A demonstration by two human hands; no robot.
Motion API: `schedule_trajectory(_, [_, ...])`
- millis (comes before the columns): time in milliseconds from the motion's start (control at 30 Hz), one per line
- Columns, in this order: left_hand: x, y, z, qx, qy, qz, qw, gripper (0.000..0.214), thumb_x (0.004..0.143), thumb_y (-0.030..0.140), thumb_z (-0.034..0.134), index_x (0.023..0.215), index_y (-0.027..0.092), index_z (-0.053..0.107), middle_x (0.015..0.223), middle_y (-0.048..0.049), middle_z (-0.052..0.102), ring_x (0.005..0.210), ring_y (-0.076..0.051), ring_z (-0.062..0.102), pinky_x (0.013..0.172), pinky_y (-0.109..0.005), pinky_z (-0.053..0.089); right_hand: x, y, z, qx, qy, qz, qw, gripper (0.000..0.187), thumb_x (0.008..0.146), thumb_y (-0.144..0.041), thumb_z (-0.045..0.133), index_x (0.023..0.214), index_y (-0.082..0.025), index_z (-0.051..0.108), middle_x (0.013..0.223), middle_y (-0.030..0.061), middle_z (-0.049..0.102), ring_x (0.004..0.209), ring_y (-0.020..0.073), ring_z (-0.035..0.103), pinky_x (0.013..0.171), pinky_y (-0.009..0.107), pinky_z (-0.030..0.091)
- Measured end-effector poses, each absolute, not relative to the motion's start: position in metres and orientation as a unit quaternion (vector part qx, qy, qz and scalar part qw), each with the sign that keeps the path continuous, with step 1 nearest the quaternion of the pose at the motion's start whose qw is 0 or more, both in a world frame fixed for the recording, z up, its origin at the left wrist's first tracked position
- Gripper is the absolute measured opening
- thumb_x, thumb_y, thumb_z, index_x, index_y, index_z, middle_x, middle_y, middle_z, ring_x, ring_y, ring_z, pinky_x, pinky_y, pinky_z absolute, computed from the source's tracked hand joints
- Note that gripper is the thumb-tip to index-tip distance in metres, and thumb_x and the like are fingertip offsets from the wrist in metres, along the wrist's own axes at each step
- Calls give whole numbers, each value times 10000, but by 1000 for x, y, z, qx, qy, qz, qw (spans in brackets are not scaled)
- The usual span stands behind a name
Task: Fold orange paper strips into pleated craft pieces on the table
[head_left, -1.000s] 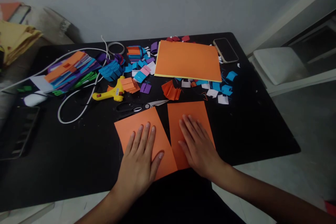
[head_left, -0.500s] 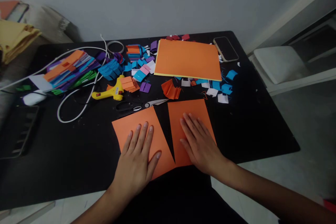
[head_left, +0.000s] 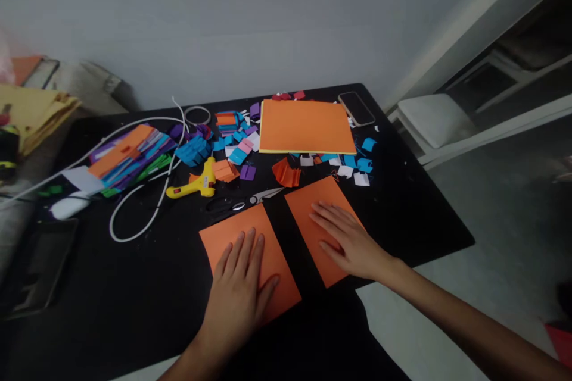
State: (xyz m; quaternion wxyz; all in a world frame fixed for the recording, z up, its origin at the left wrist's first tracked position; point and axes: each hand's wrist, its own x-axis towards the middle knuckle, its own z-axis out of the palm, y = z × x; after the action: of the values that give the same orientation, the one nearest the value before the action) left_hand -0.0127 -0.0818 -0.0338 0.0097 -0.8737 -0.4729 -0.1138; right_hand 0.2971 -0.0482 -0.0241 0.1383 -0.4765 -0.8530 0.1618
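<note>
Two orange paper halves lie side by side on the black table (head_left: pixel 134 286). My left hand (head_left: pixel 239 292) rests flat, fingers stretched, on the left orange piece (head_left: pixel 232 232). My right hand (head_left: pixel 348 238) lies flat with spread fingers on the right orange piece (head_left: pixel 313 202). A dark strip of table shows between the two pieces. Black-handled scissors (head_left: pixel 241 201) lie just beyond the pieces.
A full orange sheet (head_left: pixel 304 125) lies farther back, with a phone (head_left: pixel 356 108) at its right. Folded paper scraps (head_left: pixel 357 161) in blue, white, purple and orange are scattered about. A yellow glue gun (head_left: pixel 196 184), white cable (head_left: pixel 147 214) and coloured strip stack (head_left: pixel 129 152) sit left.
The two orange pieces have slid apart, so a gap now runs between them. The camera has tilted up and shifted, showing more wall.
</note>
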Motion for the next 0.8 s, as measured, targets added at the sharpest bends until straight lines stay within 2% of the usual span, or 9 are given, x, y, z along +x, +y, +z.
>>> schedule_trajectory(100, [-18, -76, -32, -880, -458, -122, 16, 657, 1003, 466, 602, 1510, 61, 498, 1551, -219, 567, 1402, -389, 561, 1102, -530, 471, 299, -44, -16, -500, -829, 190, 160, 569, 1014, -238, 556, 1576, -266, 475, 1629, 91, 504, 1544, 282, 431, 1232, 596, 422])
schedule_trajectory(200, [-22, -70, -31, -884, -450, -128, -4, 641, 987, 452, 628, 1496, 82, 509, 1506, -192, 619, 1364, -373, 597, 1062, -521, 515, 286, -44, -8, -535, -795, 180, 222, 489, 1010, -188, 533, 1490, -266, 579, 1514, 94, 626, 1472, 283, 530, 1202, 590, 469])
schedule_trajectory(267, [-23, -67, -31, -887, -439, -143, -16, 620, 981, 432, 634, 1481, 85, 517, 1470, -184, 651, 1327, -362, 630, 1024, -517, 548, 268, -45, -2, -557, -764, 177, 274, 413, 1027, -180, 499, 1399, -272, 653, 1395, 91, 705, 1362, 269, 632, 1140, 541, 544])
schedule_trajectory(333, [-23, -66, -31, -890, -426, -162, -24, 573, 982, 392, 627, 1459, 88, 531, 1432, -182, 679, 1290, -356, 660, 993, -519, 574, 247, -45, 4, -569, -741, 218, 282, 347, 1030, -204, 513, 1317, -273, 696, 1298, 90, 743, 1245, 250, 701, 1051, 464, 612])
schedule_trajectory(467, [-20, -65, -29, -880, -429, -194, -70, 407, 994, 290, 601, 1373, 141, 606, 1315, -152, 749, 1172, -335, 732, 935, -493, 621, 217, -36, 8, -561, -726, 283, 280, 342, 984, -205, 583, 1306, -249, 687, 1297, 111, 743, 1212, 255, 718, 1041, 461, 610])
schedule_trajectory(567, [-19, -64, -21, -843, -463, -223, -158, 300, 1005, 251, 582, 1289, 197, 662, 1174, -109, 799, 1017, -284, 786, 854, -422, 656, 213, -19, 5, -571, -644, 374, 346, 308, 998, -287, 603, 1287, -211, 674, 1248, 136, 763, 1124, 260, 762, 976, 450, 643])
schedule_trajectory(667, [-21, -59, -1, -773, -504, -282, -263, 300, 986, 265, 623, 1281, 241, 676, 1175, -78, 802, 1015, -246, 796, 864, -355, 661, 218, 3, 5, -541, -620, 430, 371, 318, 1066, -375, 519, 1294, -191, 642, 1270, 155, 756, 1143, 238, 765, 977, 407, 647])
schedule_trajectory(733, [-24, -55, 17, -700, -538, -348, -316, 304, 948, 314, 704, 1246, 253, 700, 1190, -64, 803, 1046, -241, 793, 900, -330, 653, 221, 17, 11, -510, -636, 454, 359, 343, 1091, -410, 471, 1289, -184, 637, 1280, 160, 755, 1143, 224, 770, 944, 366, 659])
schedule_trajectory(800, [-26, -52, 36, -611, -556, -421, -374, 375, 917, 339, 758, 1276, 254, 695, 1163, -59, 809, 1017, -235, 798, 869, -301, 655, 223, 29, 24, -470, -656, 484, 338, 369, 1098, -437, 456, 1299, -180, 629, 1289, 158, 755, 1144, 219, 771, 908, 339, 667])
